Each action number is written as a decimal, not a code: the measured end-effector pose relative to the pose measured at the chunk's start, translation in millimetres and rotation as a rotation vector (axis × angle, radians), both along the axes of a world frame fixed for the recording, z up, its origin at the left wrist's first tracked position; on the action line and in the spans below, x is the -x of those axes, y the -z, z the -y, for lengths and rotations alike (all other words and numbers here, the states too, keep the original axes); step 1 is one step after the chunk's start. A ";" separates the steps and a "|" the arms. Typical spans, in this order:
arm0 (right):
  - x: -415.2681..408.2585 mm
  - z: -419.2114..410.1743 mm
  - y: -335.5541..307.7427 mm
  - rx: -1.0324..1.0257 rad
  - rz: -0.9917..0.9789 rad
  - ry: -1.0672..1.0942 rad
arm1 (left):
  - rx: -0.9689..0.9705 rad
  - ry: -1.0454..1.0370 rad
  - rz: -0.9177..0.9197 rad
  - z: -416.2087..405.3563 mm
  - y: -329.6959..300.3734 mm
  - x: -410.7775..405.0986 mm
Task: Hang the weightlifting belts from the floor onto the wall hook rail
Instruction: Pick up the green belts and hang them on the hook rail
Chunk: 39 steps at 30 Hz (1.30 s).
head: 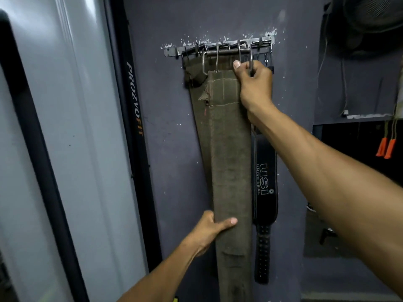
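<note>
Reaching up with right hand (255, 83) curled round the olive belt's (231, 162) buckle (226, 53) at the hook rail (172, 52), left hand (210, 227) gripping lower down

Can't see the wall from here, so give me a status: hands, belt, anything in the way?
Right hand grips buckle up at hook rail. Left hand holds olive belt lower down. Black belt already hanging beside it; nothing blocking.
</note>
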State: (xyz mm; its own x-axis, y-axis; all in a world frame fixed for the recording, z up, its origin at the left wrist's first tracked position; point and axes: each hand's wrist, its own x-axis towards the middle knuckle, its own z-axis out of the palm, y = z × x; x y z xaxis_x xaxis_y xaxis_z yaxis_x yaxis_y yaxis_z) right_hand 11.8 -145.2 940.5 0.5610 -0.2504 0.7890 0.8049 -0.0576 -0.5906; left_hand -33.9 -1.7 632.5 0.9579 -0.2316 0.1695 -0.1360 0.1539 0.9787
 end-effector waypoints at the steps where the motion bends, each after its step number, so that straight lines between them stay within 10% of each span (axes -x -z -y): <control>1: 0.8 3.3 -4.6 0.001 0.008 0.006 | -0.031 -0.004 -0.005 -0.8 12.9 2.3; 6: -1.3 11.3 0.0 0.035 -0.014 0.031 | -0.064 0.019 -0.004 2.4 6.6 -3.0; 16: -7.3 10.8 85.0 0.194 -0.123 0.004 | 0.305 -0.195 0.251 29.1 -202.4 -22.7; 39: 27.4 22.9 269.7 0.059 -0.437 -0.502 | 0.271 -0.432 0.506 30.1 -246.4 -17.7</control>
